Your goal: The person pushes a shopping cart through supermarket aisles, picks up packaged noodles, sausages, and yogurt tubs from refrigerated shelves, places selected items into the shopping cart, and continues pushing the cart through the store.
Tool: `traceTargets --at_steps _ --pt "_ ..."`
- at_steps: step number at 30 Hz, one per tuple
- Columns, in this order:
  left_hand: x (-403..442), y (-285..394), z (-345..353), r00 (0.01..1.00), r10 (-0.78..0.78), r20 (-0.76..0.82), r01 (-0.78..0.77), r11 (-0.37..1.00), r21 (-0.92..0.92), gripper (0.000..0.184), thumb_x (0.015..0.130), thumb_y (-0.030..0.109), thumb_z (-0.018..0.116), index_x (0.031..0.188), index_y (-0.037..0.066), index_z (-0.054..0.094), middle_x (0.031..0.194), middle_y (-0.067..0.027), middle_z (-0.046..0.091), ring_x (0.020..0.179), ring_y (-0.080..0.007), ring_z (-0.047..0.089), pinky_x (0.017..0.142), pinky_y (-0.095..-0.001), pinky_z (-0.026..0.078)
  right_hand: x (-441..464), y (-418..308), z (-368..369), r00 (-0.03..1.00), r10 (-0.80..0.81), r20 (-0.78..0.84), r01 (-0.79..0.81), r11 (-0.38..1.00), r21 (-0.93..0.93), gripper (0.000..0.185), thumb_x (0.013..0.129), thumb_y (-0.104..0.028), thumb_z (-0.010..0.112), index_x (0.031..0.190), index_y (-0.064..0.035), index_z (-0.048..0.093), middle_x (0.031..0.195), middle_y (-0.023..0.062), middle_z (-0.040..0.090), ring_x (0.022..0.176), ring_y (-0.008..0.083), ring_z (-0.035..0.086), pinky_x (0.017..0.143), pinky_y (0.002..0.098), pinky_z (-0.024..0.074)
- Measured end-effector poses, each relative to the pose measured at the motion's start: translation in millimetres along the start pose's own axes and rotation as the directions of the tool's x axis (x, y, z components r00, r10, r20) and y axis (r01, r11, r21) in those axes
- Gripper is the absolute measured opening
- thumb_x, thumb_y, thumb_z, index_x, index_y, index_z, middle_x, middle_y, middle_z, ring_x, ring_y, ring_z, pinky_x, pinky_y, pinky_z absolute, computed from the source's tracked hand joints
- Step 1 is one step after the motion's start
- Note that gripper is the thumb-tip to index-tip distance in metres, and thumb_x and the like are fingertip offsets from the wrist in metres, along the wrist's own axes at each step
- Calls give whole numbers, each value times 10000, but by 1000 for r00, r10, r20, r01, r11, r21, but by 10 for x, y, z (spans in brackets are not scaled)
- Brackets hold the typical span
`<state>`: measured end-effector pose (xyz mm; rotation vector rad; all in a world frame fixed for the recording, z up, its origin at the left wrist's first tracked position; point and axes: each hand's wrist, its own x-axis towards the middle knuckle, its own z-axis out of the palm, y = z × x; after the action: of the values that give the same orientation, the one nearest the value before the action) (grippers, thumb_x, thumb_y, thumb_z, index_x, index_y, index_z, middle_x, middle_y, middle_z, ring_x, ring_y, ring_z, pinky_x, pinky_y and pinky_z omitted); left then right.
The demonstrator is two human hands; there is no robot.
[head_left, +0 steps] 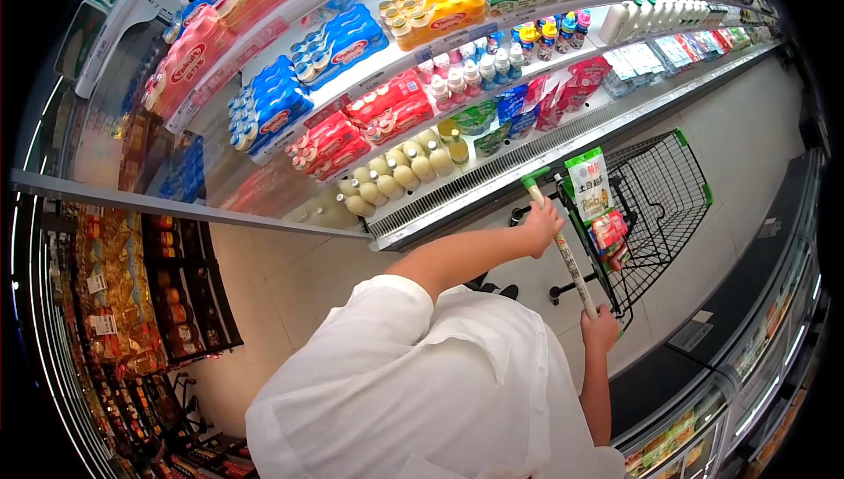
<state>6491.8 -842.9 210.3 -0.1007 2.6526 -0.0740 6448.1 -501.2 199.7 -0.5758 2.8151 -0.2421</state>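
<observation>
My left hand (542,227) is closed round the shopping cart handle (570,261) near its green end by the refrigerated shelves. Near the handle's other end, my right hand (600,330) is wrapped round the same bar. The black wire shopping cart (655,206) with green corners stands in front of me. Just beyond the handle, a white and green printed bag (589,185) rests against the cart's near part. A red package (609,231) lies beside it. Some of my fingers are hidden behind the bar.
Along my left runs a refrigerated shelf with Yakult packs (356,44), small bottles (470,75) and pouches (519,105). A low freezer case (703,347) lines my right. Packaged goods (114,294) fill racks behind me. Tiled floor (738,119) stretches between the cases.
</observation>
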Motion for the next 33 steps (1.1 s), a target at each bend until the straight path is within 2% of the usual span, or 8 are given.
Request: traceTargets --at_steps 9,17,23,25,28,30,31,33 --pt "-28 -22 30 999 -2 -43 1 1000 -24 937 723 420 928 1487 48 531 1514 -246 554 1535 -505 393 1067 -671 482 9 -116 -56 997 58 48 -56 998 -37 314 857 -418 818 991 -135 791 868 177 788 839 432 761 767 551 589" --pt "-77 -107 -4 997 44 -62 -48 997 -65 931 723 422 922 1485 51 536 1476 -227 566 1517 -490 399 1056 -642 494 15 -50 -17 1000 -11 25 12 999 -42 345 854 -417 827 995 -104 796 856 179 783 831 434 758 747 539 586" --pt "-92 -206 -27 991 94 -91 -99 993 -60 847 743 429 897 1420 56 551 1382 -184 581 1408 -425 466 925 -540 527 72 -52 -20 996 -3 86 1 1000 23 357 851 -431 824 1005 -110 801 869 164 786 836 416 760 755 527 593" --pt "-50 -263 25 986 131 -101 -142 984 -111 849 746 440 910 1415 60 553 1380 -176 586 1385 -397 487 976 -563 545 89 -69 -77 991 30 128 -33 999 24 377 850 -477 823 1015 -139 804 889 146 798 857 402 768 755 512 603" --pt "-67 -375 35 971 190 -146 -218 953 -210 774 771 428 909 1359 70 556 1346 -175 580 1365 -401 506 998 -566 563 137 42 -113 969 -30 246 -13 985 173 611 842 -521 850 1294 -119 759 1009 133 809 916 343 782 809 466 612" --pt "-68 -434 22 964 214 -158 -247 939 -239 750 776 433 909 1332 77 555 1333 -177 574 1362 -399 511 991 -549 573 235 39 -145 966 -107 237 28 948 316 791 837 -538 878 1451 -84 668 1206 134 786 1062 306 767 889 443 604" --pt "-57 -452 44 961 223 -166 -259 933 -248 769 772 431 914 1356 81 557 1331 -174 573 1358 -395 514 987 -547 579 321 -61 -185 967 -90 239 13 952 306 791 837 -538 878 1451 -84 668 1206 134 786 1062 306 767 889 443 604" --pt "-34 -464 76 955 230 -189 -277 918 -283 782 767 426 919 1370 82 559 1340 -171 573 1365 -391 512 991 -547 578 550 -316 -257 999 -39 -12 40 855 516 853 845 -551 891 1496 -68 625 1356 164 731 1191 316 727 974 445 584"
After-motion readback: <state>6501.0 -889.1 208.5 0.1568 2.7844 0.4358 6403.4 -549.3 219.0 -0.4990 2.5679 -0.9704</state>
